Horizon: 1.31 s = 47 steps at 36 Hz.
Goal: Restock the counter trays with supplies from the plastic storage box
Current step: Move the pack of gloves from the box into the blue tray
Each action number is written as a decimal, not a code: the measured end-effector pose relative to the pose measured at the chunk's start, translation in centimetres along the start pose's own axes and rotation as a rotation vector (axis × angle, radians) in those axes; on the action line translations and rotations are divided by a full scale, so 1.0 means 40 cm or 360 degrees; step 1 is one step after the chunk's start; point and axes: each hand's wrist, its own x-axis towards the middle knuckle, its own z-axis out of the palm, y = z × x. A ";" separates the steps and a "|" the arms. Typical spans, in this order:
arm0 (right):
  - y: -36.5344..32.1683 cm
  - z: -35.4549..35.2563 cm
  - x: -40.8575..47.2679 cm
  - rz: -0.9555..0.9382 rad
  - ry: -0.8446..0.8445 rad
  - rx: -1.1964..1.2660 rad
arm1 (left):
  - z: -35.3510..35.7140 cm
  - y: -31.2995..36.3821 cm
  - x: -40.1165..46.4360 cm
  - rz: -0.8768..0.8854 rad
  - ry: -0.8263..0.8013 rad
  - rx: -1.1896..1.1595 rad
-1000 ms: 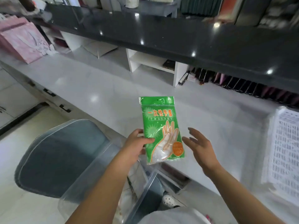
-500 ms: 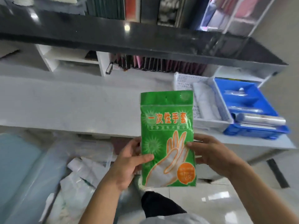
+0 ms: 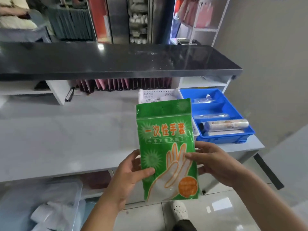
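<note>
The pack (image 3: 166,149), a green packet of disposable gloves, is held upright in both hands in front of the body, above the floor and short of the counter (image 3: 66,139). The left hand (image 3: 131,172) is closed on its lower left edge, thumb across the front. The right hand (image 3: 215,162) is closed on the right edge, thumb laid over the printed glove. A second ago only the left hand gripped it and the right was open beside it; half a second ago the right hand had just reached the edge. A two-handed hold has thus been made firm, and the pack has been lifted higher and carried rightward.

The view has also swung. The storage box (image 3: 50,205), blurred and holding pale bags, is now at the lower left, beside the left forearm, where it had earlier been directly beneath the hands. It is judged that the picking step is done and the carry is under way.

Beyond the pack, on the counter, the white tray (image 3: 150,95) is largely hidden behind the pack's top. Just right of it the blue tray (image 3: 233,104) is seen in full, with clear bags in its rear compartments and rolls (image 3: 225,125) in the front one. Both trays were at the frame edge or out of view a second ago. Which tray is meant for the pack cannot be told. A placement is judged to be the next step, with the pack not yet over either tray.
</note>
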 end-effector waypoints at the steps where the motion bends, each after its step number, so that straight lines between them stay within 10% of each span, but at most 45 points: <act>1: -0.006 -0.032 0.010 -0.0010 -0.0003 -0.0008 | 0.022 -0.001 0.033 0.0005 -0.0012 0.0004; 14: -0.168 -0.563 0.178 -0.0424 0.0346 -0.0238 | 0.381 0.028 0.535 0.0117 -0.0028 0.0161; 19: -0.263 -0.754 0.251 -0.0665 0.0542 -0.0880 | 0.416 -0.051 0.705 0.0025 0.0548 0.0560; 28: -0.358 -0.868 0.481 -0.0857 0.0930 -0.2004 | 0.406 -0.112 0.815 -0.0237 0.0500 0.0894; 47: -0.143 -0.884 0.818 -0.0514 0.0500 -0.2968 | 0.410 -0.135 0.822 -0.0291 0.0610 0.1037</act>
